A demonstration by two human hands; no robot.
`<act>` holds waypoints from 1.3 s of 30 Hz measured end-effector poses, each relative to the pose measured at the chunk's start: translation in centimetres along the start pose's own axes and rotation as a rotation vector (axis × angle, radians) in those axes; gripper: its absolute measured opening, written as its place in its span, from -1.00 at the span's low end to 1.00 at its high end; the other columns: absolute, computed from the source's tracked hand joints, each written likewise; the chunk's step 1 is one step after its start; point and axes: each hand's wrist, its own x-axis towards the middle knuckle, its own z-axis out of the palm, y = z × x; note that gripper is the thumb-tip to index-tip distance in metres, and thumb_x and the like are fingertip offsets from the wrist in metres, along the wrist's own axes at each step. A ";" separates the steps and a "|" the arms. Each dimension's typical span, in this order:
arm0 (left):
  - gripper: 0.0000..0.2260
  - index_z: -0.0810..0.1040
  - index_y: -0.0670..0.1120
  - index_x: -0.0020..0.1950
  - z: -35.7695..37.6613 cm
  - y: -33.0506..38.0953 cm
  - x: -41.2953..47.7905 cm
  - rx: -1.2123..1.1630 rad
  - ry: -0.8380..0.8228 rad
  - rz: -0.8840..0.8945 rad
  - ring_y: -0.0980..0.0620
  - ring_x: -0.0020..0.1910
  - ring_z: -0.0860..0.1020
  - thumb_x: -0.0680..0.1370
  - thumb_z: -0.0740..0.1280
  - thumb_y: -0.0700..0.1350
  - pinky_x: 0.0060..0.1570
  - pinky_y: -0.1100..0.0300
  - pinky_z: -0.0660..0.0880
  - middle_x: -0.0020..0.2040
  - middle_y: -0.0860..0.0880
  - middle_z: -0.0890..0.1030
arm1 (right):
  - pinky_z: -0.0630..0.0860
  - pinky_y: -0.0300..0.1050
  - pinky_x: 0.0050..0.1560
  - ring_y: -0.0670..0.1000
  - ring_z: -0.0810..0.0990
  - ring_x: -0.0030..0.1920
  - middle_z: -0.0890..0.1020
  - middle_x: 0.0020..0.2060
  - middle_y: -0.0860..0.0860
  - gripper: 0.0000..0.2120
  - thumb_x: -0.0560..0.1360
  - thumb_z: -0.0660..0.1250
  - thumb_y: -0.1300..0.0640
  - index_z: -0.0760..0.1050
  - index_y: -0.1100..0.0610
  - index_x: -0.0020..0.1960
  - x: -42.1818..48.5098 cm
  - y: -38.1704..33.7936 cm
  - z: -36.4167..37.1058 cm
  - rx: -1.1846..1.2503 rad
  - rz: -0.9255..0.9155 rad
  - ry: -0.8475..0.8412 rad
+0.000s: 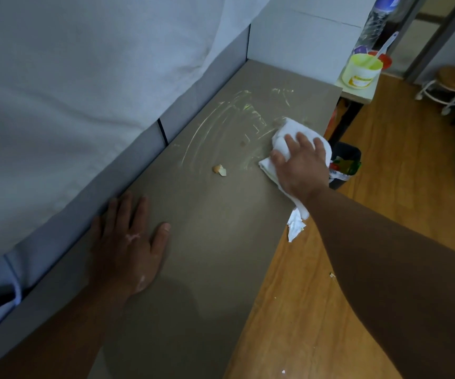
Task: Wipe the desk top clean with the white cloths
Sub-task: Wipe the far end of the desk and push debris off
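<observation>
The grey-brown desk top (210,242) runs from the near left to the far right. Pale yellowish smears (229,119) arc across its far half, and a small crumpled scrap (219,170) lies near the middle. My right hand (300,165) presses flat, fingers spread, on a white cloth (283,132) at the desk's right edge. A tail of that cloth (295,224) hangs over the edge. My left hand (128,242) rests flat on the desk near the back panel, fingers straight, holding nothing.
A white sheet (84,77) drapes behind the desk on the left. A white box (303,39) stands at the far end. A yellow tub with a spoon (360,69) sits on a side shelf. A dark waste bin (344,165) and a stool (453,83) stand on the wooden floor.
</observation>
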 end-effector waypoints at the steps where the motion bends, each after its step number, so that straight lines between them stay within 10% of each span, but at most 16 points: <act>1: -0.21 0.17 -0.07 0.66 -0.1 0.1 0.0 0.001 -0.010 -0.007 -0.23 0.64 0.08 0.57 -0.19 0.36 0.61 -0.19 0.03 0.67 -0.16 0.15 | 0.07 0.34 0.58 0.19 0.07 0.63 0.18 0.64 0.06 -0.29 0.57 -0.10 -0.31 0.17 -0.04 0.64 -0.7 -0.5 0.0 -0.007 0.016 -0.005; 8: -0.21 0.01 -0.01 0.69 -0.8 0.5 0.1 -0.001 -0.064 -0.031 -0.14 0.67 -0.06 0.54 -0.25 0.37 0.63 -0.14 -0.09 0.70 -0.11 0.03 | 0.18 0.60 0.39 0.28 -0.09 0.63 0.02 0.66 0.05 -0.41 0.70 -0.05 -0.23 0.01 -0.01 0.65 -12.0 -6.4 -1.1 -0.078 0.086 -0.088; 18: -0.30 0.01 0.00 0.69 -0.7 0.2 0.3 -0.015 -0.059 0.012 -0.15 0.67 -0.04 0.60 -0.19 0.29 0.63 -0.14 -0.07 0.70 -0.11 0.05 | 0.27 0.62 0.33 0.34 0.37 0.52 0.46 0.51 0.08 -0.40 0.61 0.02 -0.27 0.43 -0.02 0.51 -25.1 -11.7 0.5 -0.202 -0.301 -0.125; 30: -0.30 0.24 -0.09 0.64 -1.0 -0.2 0.8 -0.017 -0.027 0.074 -0.23 0.62 0.15 0.60 -0.10 0.26 0.58 -0.18 0.11 0.64 -0.20 0.24 | -0.14 0.37 0.55 0.08 -0.11 0.68 0.05 0.68 -0.13 -0.37 0.63 -0.15 -0.38 0.01 -0.24 0.66 -15.8 -9.2 -1.1 -0.165 -0.324 -0.219; 39: -0.33 0.34 -0.15 0.59 -1.0 -0.2 1.1 -0.026 0.030 0.121 -0.27 0.53 0.31 0.61 0.03 0.24 0.46 -0.15 0.23 0.58 -0.22 0.35 | -0.08 0.42 0.56 0.12 -0.15 0.67 -0.04 0.69 -0.10 -0.37 0.66 -0.13 -0.35 -0.06 -0.17 0.67 -6.2 -8.6 -1.0 -0.171 -0.131 -0.173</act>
